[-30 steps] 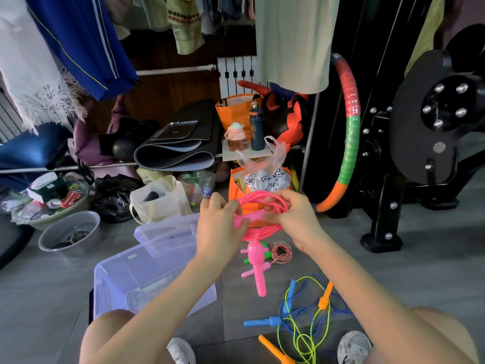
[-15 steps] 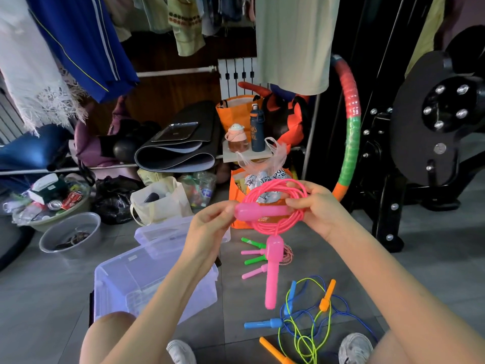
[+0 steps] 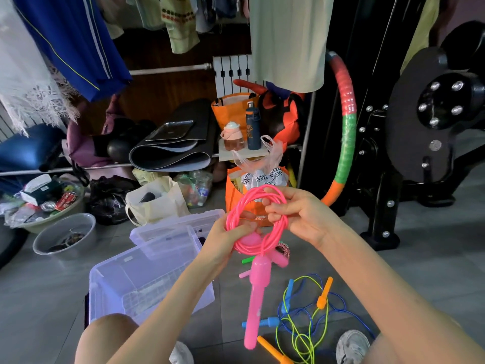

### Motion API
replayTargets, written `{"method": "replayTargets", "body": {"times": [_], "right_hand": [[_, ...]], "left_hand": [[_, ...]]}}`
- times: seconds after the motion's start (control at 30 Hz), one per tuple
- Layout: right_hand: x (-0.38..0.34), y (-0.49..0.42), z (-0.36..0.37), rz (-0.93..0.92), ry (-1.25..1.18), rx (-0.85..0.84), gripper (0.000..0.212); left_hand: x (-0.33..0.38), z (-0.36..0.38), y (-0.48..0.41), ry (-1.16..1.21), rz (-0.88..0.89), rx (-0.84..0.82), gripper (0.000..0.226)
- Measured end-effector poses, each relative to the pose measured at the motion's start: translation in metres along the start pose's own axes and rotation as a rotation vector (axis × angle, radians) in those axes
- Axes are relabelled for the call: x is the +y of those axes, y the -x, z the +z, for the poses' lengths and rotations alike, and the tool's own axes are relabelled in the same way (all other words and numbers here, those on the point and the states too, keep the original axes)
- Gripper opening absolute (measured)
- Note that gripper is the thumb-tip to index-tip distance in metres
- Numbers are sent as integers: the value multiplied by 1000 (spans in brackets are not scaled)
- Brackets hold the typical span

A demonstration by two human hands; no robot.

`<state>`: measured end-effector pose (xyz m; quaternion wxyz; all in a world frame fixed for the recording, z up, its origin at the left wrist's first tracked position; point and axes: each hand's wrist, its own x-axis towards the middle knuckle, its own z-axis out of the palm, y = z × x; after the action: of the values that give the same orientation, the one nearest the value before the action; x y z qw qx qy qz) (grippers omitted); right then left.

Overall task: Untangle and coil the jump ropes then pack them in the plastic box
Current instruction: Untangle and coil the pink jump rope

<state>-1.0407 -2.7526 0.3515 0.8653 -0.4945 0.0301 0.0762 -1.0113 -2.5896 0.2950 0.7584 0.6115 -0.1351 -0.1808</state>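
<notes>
Both hands are gripping the coiled pink jump rope [image 3: 280,231] above the floor
The left hand [image 3: 227,241] is pinching the coil's left side, fingers curled on the loops; the right hand [image 3: 301,214] is clenching its upper right, strands passing between the fingers. 1 pink handle [image 3: 254,306] is hanging straight down below the grip. The plastic box [image 3: 126,279] is sitting open on the floor, lower left, and 2 tangled ropes [image 3: 309,321], blue and green, are lying lower right

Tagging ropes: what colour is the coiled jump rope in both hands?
Bright pink all over; the jump rope shows best in the head view.
</notes>
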Motion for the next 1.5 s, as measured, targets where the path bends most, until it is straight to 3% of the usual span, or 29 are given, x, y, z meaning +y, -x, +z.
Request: {"method": "replayTargets", "body": {"times": [0.07,0.13,0.2,0.3,0.4,0.47,0.57,0.63,0.7,0.77,0.83,0.93,1.03,1.13,1.27,1.37,1.5], "right_hand": [[0,-1,-4,2,1,5,34],[0,-2,-8,5,2,18,33],[-2,-4,-14,11,-11,25,31],[-2,-5,-23,23,-47,24,31],[-4,-8,-34,20,-74,62,34],[-7,-7,-43,14,-34,100,35],[-9,-6,-50,-44,162,164,35],[-6,-8,-47,-147,288,208,35],[-2,-12,-39,-256,378,259,38],[3,-16,-32,-295,353,291,40],[4,-21,-31,-262,162,304,38],[7,-29,-37,-179,-99,312,36],[14,-36,-44,-142,-189,287,34],[23,-44,-52,-151,-282,266,27],[39,-58,-69,-156,-338,318,15],[47,-64,-83,-144,-277,339,20],[61,-71,-100,-143,-243,395,22]], "left_hand": [[1,-1,-4,-403,67,130,6],[3,-3,-6,-535,35,190,21],[6,-4,-3,-291,-99,42,30],[7,-6,2,172,-282,-227,23],[2,-13,5,186,-295,-311,52],[-2,-17,6,-63,-230,-262,40],[-7,-21,3,-826,54,-51,20],[-22,-22,-2,-1256,295,238,27],[-42,-18,0,-1411,450,354,33],[-42,-12,6,-1069,301,205,19],[-37,-8,13,-628,90,29,15],[-38,-5,7,-149,-100,-68,32],[-43,-1,-2,164,-212,-130,70],[-54,-1,-11,255,-207,-241,86],[-61,2,-15,196,-234,-291,82],[-69,-6,-17,69,-274,-270,81],[-78,-2,-17,61,-347,-243,45]]}}
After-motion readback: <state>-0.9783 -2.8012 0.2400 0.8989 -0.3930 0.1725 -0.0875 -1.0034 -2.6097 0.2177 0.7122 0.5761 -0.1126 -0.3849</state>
